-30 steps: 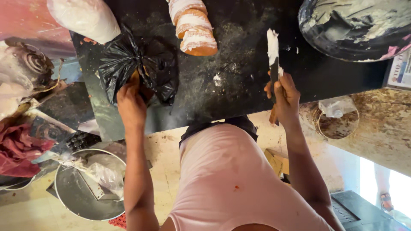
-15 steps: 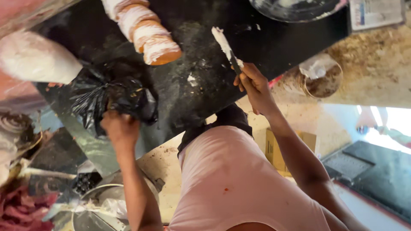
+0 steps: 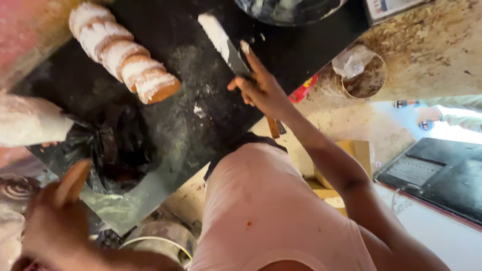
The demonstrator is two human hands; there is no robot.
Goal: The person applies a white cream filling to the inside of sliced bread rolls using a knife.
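Right, black worktop (image 3: 165,65) takes most of the frame, smeared with white cream. A row of cream-filled bread rolls (image 3: 123,55) lies at its upper left, looks filled already. Black plastic bag (image 3: 118,148) sits at the near-left edge, just beside a white cream bag (image 3: 27,128). Dark bowl (image 3: 291,7) at the top edge is mostly cropped; contents hard to tell.

Progress, by my read: several rolls done, and the piece in the left hand (image 3: 50,226) looks unfilled.

Right hand (image 3: 261,90) is closed round the handle of a knife (image 3: 223,42), index finger pointing along the cream-coated blade, which lies over the worktop. Left hand fingers are curled around a tan bread piece (image 3: 73,183), held above the bag, well apart from the knife.
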